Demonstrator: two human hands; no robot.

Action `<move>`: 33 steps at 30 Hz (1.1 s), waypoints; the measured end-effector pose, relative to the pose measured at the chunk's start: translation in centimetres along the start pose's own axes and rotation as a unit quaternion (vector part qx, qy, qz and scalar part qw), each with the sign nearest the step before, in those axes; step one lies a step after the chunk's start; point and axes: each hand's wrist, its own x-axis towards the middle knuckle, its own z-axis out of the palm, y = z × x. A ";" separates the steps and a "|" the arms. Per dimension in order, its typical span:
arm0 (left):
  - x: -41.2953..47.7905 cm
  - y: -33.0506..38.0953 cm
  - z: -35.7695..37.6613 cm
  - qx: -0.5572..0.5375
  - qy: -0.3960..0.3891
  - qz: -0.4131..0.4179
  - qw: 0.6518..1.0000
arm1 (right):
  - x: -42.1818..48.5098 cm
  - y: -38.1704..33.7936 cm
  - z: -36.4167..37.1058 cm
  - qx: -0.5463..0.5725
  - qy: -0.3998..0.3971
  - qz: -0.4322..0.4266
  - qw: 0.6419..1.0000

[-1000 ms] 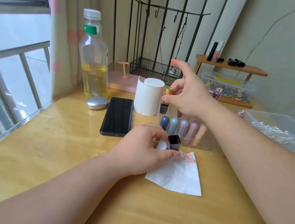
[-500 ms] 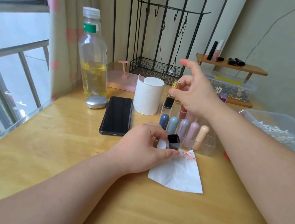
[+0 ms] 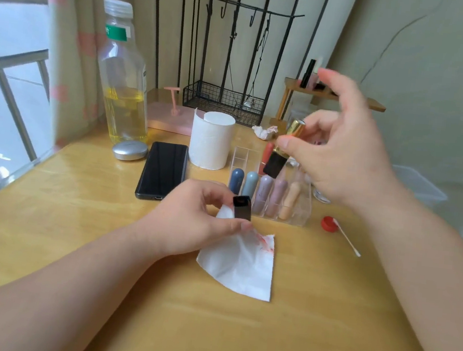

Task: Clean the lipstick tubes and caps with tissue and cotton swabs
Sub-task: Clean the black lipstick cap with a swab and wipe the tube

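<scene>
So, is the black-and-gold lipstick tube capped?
Uncapped: the right hand holds the black-and-gold lipstick tube, gold top bare; the left hand holds the black square cap apart.

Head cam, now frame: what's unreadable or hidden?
Head view only.
Items on the wooden shelf: blurred, partly behind the right hand.
Contents of the clear bin: motion blur, right forearm in front.
Base of the black cap: covered by left hand fingers.
Middle of the lipstick tube: under the right thumb.
Text on the bottle label: too small.

Bare left grip [image 3: 199,223], bare right grip [image 3: 341,159], bare forearms [image 3: 67,286], bare wrists [image 3: 154,238], short fingernails [image 3: 245,226]
</scene>
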 end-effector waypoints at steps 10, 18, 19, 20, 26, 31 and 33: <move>-1.1 1.0 -0.5 -0.213 -0.027 -0.033 0.976 | -7.5 4.8 -0.1 -0.059 -0.011 0.089 0.994; -1.0 2.0 -0.2 -0.386 0.008 -0.056 0.921 | -8.1 6.9 0.9 0.035 -0.041 0.133 0.990; -1.1 2.2 0.0 -0.388 0.008 -0.053 0.920 | -8.3 6.7 0.3 0.025 -0.044 0.126 0.991; -1.2 2.4 0.1 -0.391 0.011 -0.046 0.919 | -8.5 6.4 -0.4 0.009 -0.040 0.111 0.993; -2.0 4.7 0.3 -0.430 0.036 -0.017 0.902 | -9.7 3.1 -4.0 0.224 -0.029 0.145 0.963; -2.3 5.3 0.1 -0.440 0.046 -0.011 0.897 | -11.3 0.9 -1.4 0.301 -0.227 0.246 0.893; -2.2 5.1 0.4 -0.419 0.058 0.008 0.906 | -11.4 0.6 -0.9 0.350 -0.199 0.247 0.881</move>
